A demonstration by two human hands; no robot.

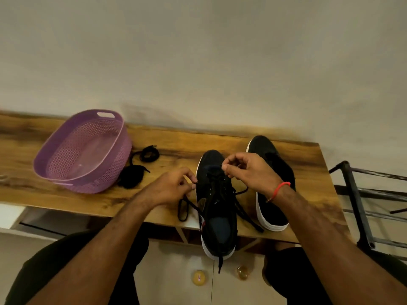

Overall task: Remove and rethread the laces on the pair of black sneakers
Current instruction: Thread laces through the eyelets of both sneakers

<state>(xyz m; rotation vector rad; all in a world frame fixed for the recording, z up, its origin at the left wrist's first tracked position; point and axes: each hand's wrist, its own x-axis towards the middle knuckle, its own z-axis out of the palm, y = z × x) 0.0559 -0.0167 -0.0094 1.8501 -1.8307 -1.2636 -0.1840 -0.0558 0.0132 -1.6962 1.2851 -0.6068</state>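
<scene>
From the head view, a black sneaker (pixel 217 203) stands on the wooden table (pixel 180 142), its heel jutting past the near edge. The left hand (pixel 169 188) pinches a lace (pixel 187 205) end just left of the shoe's eyelets. The right hand (pixel 248 170), over the toe end, pinches the other lace end. The second sneaker (pixel 271 183) sits just right, partly behind that wrist. Loose laces (pixel 141 166) lie beside a purple basket (pixel 83 153) at far left.
</scene>
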